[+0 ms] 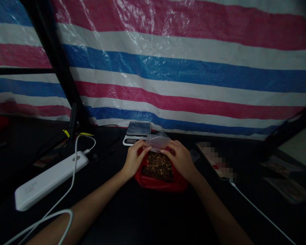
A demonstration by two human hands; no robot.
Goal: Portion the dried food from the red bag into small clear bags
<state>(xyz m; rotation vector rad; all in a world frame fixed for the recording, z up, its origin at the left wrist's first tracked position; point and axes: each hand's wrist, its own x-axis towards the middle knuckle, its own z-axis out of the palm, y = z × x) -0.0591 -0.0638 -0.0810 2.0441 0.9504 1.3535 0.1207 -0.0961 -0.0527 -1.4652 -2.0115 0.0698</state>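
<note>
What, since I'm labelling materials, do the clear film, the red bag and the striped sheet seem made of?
Clear film: probably thin plastic, slightly cloudy; it looks see-through and creased.
Red bag: likely thin, soft plastic with a faint sheen, judging by its folds, though the light is dim.
Striped sheet: probably woven plastic, glossy; its wrinkles catch bright highlights.

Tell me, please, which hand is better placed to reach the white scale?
Probably the left hand: it lies nearer the white scale, while the right hand sits farther off, across the clear plastic.
</note>
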